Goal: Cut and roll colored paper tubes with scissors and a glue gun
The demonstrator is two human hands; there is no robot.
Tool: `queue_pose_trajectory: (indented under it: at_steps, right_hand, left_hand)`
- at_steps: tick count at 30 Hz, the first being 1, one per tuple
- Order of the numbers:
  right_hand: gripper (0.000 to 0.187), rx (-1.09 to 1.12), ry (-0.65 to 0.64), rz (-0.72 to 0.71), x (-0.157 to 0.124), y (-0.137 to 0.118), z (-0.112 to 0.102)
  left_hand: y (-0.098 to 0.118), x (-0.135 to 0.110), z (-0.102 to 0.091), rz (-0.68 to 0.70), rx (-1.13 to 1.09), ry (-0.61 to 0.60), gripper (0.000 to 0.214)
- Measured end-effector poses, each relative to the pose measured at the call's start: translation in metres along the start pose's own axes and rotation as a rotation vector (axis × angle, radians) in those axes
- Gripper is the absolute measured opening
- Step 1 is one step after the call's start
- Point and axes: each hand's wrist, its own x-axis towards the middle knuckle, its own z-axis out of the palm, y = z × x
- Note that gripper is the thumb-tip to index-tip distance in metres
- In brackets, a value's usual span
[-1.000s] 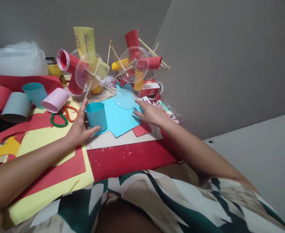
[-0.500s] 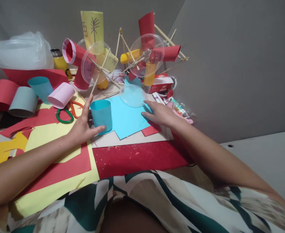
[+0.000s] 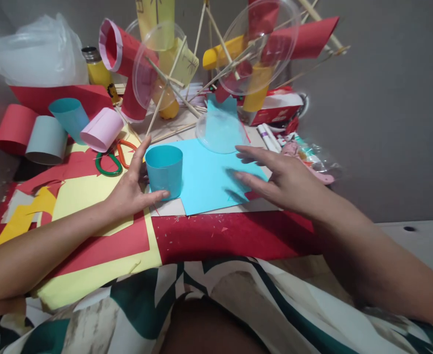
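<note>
Head view: I look down on a crowded craft table where a blue paper cylinder (image 3: 164, 169), taller side up and rim facing me, stands on the left part of a flat blue sheet (image 3: 209, 184). The left hand (image 3: 128, 192) cups it from the left, fingers along its side and thumb against its lower front, in what I read as a light grasp; how hard it presses I cannot tell. The right hand (image 3: 286, 174) is empty, fingers and thumb spread above the sheet, its shadow on the paper below. Its fingertips are just beside the rim of a transparent plastic lid (image 3: 216, 135); whether they touch it I cannot make out. Left of the cylinder are scissors (image 3: 108, 173) with one green and one orange loop, and a pink paper cylinder (image 3: 98, 135) lying tilted beyond them.

I judge the blue one very light and springy, a thin wall that would dent or go oval under a squeeze and slide if nudged. I would take it low, near the base, with thumb and fingers opposite each other and little pressure.

Compared with half a second ago, the right hand appears larger and higher, its shadow now plainly apart from it. The left hand and the cylinder keep the same places on the sheet. The whole view is also closer, cutting off the stick frames (image 3: 168, 82) at the top.
</note>
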Motion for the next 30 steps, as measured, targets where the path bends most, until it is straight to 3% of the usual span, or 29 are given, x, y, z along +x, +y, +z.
queue_pose_trajectory:
  at_steps: [2, 5, 8, 12, 14, 18, 21, 30]
  right_hand:
    - [0.073, 0.213, -0.035, -0.111, 0.009, -0.022, 0.007]
    - [0.085, 0.317, -0.023, -0.255, 0.026, -0.048, 0.024]
    - [0.063, 0.317, 0.0, -0.307, 0.04, -0.059, 0.042]
    - [0.015, 0.369, 0.06, -0.289, 0.043, -0.057, 0.052]
    - [0.005, 0.394, 0.126, -0.268, 0.041, -0.053, 0.052]
    - [0.004, 0.409, 0.262, -0.214, 0.038, -0.044, 0.046]
    - [0.006, 0.358, 0.323, -0.211, 0.039, -0.04, 0.042]
    - [0.015, 0.352, 0.388, -0.181, 0.035, -0.039, 0.04]
  left_hand:
    - [-0.001, 0.002, 0.003, -0.007, 0.007, -0.008, 0.118]
    - [-0.002, 0.004, 0.009, 0.002, -0.002, -0.027, 0.119]
    - [-0.002, 0.004, 0.012, 0.046, -0.014, -0.052, 0.115]
    - [-0.002, 0.005, 0.002, 0.083, 0.035, -0.062, 0.105]
    - [-0.002, 0.007, -0.007, 0.032, 0.149, -0.007, 0.088]
    - [-0.001, 0.011, -0.018, -0.146, 0.466, 0.02, 0.051]
    - [0.001, 0.011, -0.014, -0.177, 0.562, -0.031, 0.045]
    - [0.004, 0.008, 0.004, -0.056, 0.244, -0.134, 0.031]
